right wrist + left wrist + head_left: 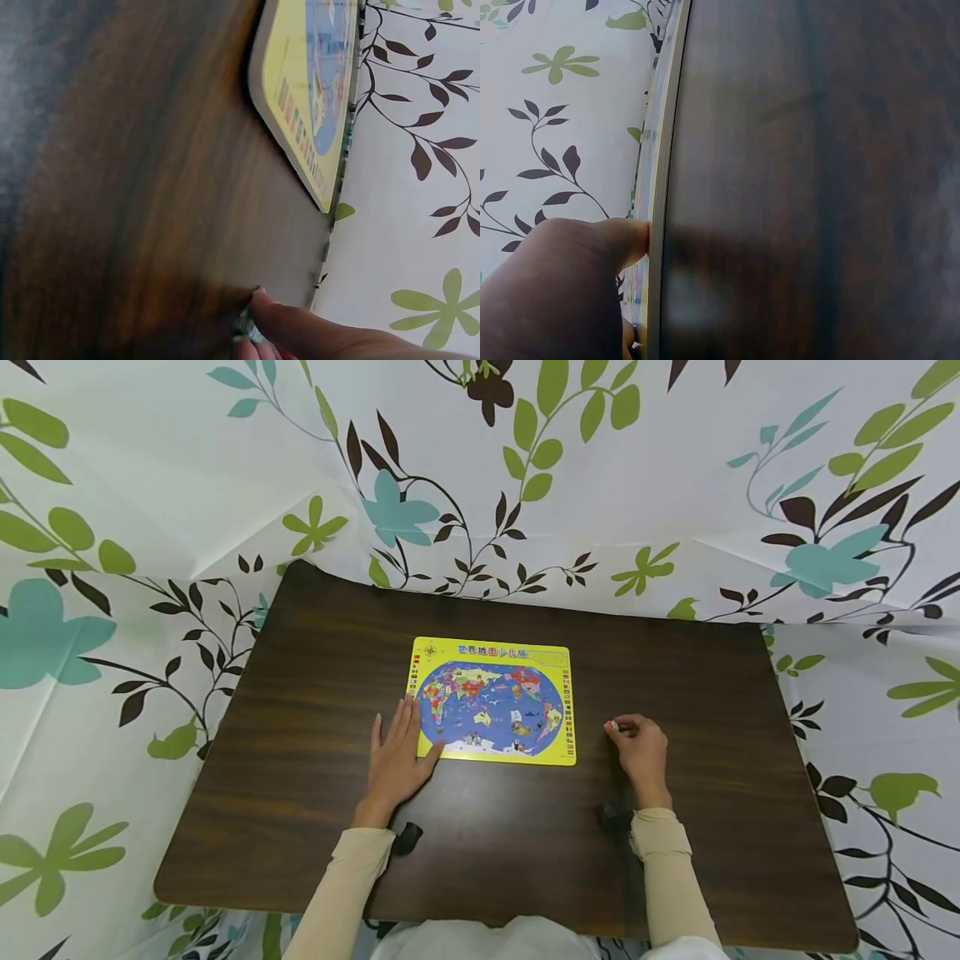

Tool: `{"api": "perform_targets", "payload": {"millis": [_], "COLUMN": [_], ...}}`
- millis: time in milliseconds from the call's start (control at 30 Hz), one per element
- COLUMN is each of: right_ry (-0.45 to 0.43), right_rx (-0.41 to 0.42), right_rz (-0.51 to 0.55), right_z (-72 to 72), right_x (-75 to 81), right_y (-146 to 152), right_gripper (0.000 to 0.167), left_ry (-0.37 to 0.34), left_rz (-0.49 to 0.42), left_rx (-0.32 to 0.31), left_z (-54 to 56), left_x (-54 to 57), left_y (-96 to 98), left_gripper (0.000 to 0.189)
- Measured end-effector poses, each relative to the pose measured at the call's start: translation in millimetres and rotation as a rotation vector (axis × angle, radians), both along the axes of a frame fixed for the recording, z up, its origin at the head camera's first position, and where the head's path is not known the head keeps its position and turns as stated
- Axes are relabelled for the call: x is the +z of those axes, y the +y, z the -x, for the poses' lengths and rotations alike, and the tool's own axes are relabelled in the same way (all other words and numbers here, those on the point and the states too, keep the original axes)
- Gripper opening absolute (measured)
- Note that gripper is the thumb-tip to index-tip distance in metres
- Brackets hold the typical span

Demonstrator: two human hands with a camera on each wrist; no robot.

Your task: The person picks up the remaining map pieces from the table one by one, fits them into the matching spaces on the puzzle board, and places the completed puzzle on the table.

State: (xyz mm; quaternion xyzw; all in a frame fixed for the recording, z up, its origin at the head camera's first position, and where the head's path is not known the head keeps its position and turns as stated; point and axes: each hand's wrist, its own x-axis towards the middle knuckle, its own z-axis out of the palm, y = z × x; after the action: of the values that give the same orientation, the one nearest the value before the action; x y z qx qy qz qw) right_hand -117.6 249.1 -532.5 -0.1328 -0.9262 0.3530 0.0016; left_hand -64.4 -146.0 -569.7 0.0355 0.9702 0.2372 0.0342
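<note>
A flat yellow-bordered world map board (492, 653) with Chinese lettering and a blue oval map lies on the table. My left hand (396, 764) rests on its left side, fingers straight and thumb spread over the lower edge. In the left wrist view, the thumb (577, 277) presses on the edge of the board (658, 172). To the right of the board, my right hand (643, 752) pinches a small whitish-green piece (615, 726) between thumb and fingertips, low over the wood. Fingers mostly hide this piece (246, 322) in the right wrist view; I cannot tell its kind.
The dark brown wooden table (300, 827) has rounded corners. Behind and beside it hangs a white cloth (637, 468) printed with leaves and flowers. Dark wrist devices (407, 838) sit by both cuffs. The person's white clothing (487, 939) meets the front edge.
</note>
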Motion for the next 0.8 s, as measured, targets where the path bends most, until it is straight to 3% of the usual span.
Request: {"api": "perform_targets", "payload": {"millis": [300,533,800], "right_ry": [0.05,0.028,-0.041], "right_rx": [0.003,0.037,0.146], "right_rz": [0.007,0.235,0.361], "right_z": [1.9,15.3,33.4], "right_x": [11.4,29.7,41.9], "right_y": [-11.8,-44.2,-114.6], "right_gripper": [0.016,0.019,0.024], "left_ry": [-0.006,0.009,0.036], "left_rz": [-0.008,-0.022,-0.022], "left_rx": [0.001,0.013,0.003], "left_z": [-0.9,-2.5,-2.5], "left_x": [0.6,1.6,1.4], "left_y": [-2.0,-4.3,-2.0], "left_gripper": [0.088,0.087,0.088]}}
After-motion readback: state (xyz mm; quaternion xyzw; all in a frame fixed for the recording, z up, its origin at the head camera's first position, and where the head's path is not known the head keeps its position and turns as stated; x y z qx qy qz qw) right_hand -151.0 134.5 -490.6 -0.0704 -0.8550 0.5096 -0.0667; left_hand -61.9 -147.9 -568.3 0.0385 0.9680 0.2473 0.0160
